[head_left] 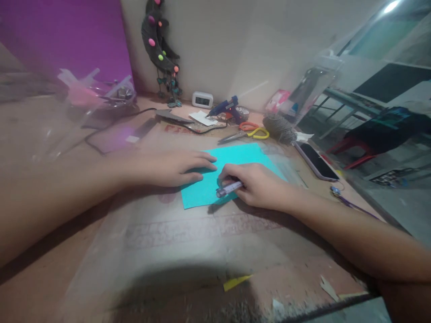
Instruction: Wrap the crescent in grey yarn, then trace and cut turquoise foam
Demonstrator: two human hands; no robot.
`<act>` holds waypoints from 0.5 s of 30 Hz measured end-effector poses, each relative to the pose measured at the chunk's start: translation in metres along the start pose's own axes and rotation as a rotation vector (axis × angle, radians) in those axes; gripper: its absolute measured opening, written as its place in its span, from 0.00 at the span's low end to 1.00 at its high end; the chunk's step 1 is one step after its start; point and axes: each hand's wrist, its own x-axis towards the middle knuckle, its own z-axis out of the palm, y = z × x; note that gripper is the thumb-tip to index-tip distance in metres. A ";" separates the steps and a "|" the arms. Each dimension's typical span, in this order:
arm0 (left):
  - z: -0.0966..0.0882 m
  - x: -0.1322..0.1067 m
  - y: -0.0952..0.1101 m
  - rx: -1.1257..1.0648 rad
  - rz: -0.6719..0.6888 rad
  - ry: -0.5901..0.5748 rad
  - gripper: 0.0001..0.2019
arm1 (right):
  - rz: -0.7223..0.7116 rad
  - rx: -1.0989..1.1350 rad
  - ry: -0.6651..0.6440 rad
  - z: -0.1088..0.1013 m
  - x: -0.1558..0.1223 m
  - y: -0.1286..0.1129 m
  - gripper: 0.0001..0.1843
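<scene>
A turquoise sheet lies on a clear plastic cover over the table, in the middle of the head view. My left hand rests flat on the sheet's left part, fingers stretched out and a little apart. Over the sheet's right part, my right hand is closed around a pen. The pen's rear end points toward me and to the left; its tip is hidden behind my fingers.
Behind the sheet lie scissors, a blue glue gun, a small white clock and grey yarn. A phone lies at the right edge. Plastic bags stand at the left. A yellow scrap is near the front.
</scene>
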 end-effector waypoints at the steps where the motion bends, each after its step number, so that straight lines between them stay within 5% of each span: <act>1: 0.000 0.000 0.000 0.005 -0.004 -0.002 0.24 | 0.000 -0.009 0.005 -0.001 0.001 0.001 0.15; 6: 0.000 0.000 0.000 0.000 0.006 -0.010 0.24 | -0.033 0.044 -0.175 -0.010 -0.001 0.002 0.10; 12: 0.000 0.001 0.001 -0.005 0.008 0.001 0.24 | -0.013 0.019 -0.016 0.000 0.001 0.003 0.15; 15: -0.001 0.001 0.002 -0.009 -0.004 -0.003 0.24 | -0.031 0.069 -0.093 -0.003 0.002 0.003 0.13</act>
